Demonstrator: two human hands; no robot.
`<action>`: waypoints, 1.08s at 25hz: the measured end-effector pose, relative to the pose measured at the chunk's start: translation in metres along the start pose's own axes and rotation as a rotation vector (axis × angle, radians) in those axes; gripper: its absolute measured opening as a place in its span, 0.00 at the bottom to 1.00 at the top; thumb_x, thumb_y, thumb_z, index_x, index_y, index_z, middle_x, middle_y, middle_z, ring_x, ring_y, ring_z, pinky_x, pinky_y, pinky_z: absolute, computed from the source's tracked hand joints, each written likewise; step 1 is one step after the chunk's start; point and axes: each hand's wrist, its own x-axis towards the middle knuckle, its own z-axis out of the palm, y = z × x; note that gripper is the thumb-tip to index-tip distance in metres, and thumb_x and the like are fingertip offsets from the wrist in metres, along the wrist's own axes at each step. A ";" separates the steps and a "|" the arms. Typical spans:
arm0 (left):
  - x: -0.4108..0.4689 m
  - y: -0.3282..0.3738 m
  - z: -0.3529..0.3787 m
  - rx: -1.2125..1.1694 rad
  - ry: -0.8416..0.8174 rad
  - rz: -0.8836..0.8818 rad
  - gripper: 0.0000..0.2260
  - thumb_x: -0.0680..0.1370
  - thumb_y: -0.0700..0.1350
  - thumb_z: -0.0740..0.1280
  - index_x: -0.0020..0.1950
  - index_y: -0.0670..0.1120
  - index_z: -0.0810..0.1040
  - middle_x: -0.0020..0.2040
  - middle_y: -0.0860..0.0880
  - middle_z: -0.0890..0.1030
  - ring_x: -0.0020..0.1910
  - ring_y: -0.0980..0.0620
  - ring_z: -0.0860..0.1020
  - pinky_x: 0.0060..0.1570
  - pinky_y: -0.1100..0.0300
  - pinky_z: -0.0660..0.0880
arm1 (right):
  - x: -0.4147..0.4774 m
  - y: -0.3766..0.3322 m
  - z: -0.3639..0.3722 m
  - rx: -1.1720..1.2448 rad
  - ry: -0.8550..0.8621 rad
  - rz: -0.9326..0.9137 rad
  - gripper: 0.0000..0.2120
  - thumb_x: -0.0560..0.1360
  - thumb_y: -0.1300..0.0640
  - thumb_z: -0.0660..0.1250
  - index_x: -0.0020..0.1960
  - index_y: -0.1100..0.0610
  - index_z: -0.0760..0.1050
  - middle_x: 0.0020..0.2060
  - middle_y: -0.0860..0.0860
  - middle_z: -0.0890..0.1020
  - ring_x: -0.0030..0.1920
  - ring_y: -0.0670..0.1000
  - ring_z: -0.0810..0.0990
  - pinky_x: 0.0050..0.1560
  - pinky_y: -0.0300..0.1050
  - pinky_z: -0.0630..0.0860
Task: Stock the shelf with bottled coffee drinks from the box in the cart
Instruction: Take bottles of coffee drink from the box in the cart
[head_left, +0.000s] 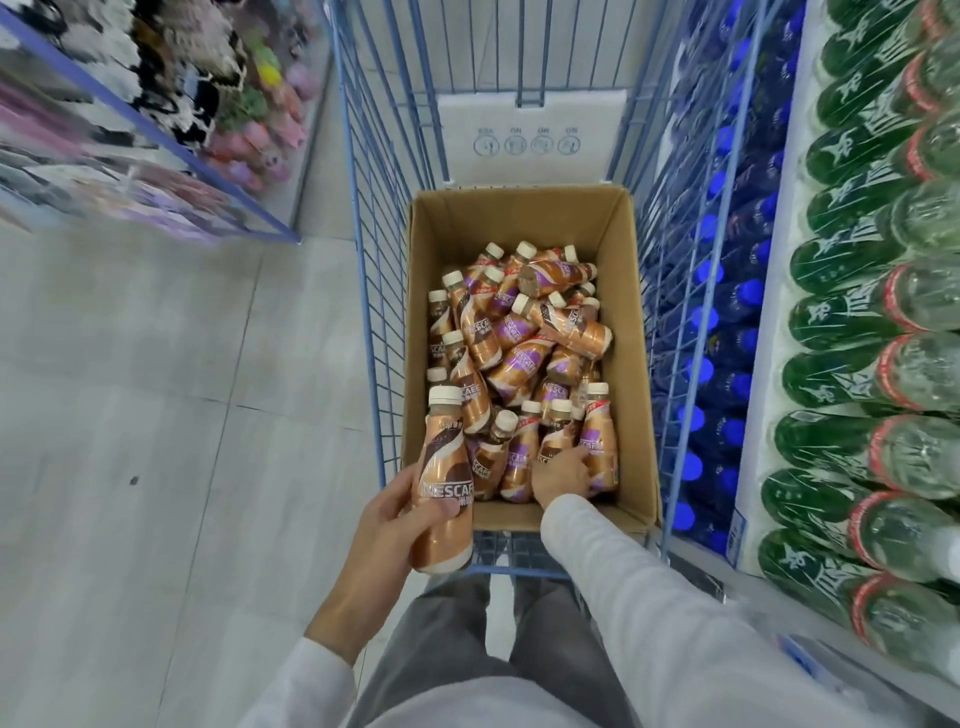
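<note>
An open cardboard box (631, 395) stands in a blue wire cart (363, 218) and holds several copper-and-purple Nescafé coffee bottles (514, 358) lying jumbled. My left hand (395, 514) grips one upright coffee bottle (444, 483) by its lower body, lifted above the box's near left corner. My right hand (561, 475) reaches down into the near end of the box, its fingers wrapped around a standing bottle (597, 447) there.
A shelf (769, 415) on the right carries rows of blue-capped bottles (727, 332) and green bottles (852, 322). A blue-framed rack of soft goods (171, 93) stands at far left. Grey tiled floor (156, 415) lies left of the cart. A white carton (530, 140) sits behind the box.
</note>
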 end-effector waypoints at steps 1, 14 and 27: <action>0.001 -0.001 0.001 -0.003 -0.002 -0.004 0.26 0.64 0.53 0.77 0.63 0.56 0.82 0.58 0.49 0.85 0.57 0.46 0.83 0.52 0.52 0.80 | 0.002 0.003 -0.002 0.035 -0.016 -0.003 0.33 0.78 0.52 0.71 0.74 0.64 0.58 0.67 0.63 0.76 0.67 0.64 0.75 0.67 0.55 0.70; -0.002 0.077 0.046 0.012 -0.288 0.059 0.34 0.64 0.50 0.81 0.69 0.51 0.78 0.60 0.44 0.85 0.57 0.41 0.84 0.47 0.48 0.82 | -0.115 0.034 -0.133 0.855 -0.157 -0.308 0.34 0.62 0.35 0.80 0.60 0.48 0.73 0.51 0.45 0.86 0.50 0.44 0.86 0.50 0.42 0.80; -0.109 0.106 0.199 0.288 -0.771 0.306 0.26 0.58 0.49 0.80 0.56 0.51 0.86 0.54 0.42 0.86 0.49 0.44 0.85 0.55 0.46 0.79 | -0.302 0.154 -0.244 1.325 0.296 -0.588 0.13 0.77 0.61 0.73 0.58 0.48 0.80 0.52 0.47 0.87 0.51 0.46 0.86 0.47 0.35 0.79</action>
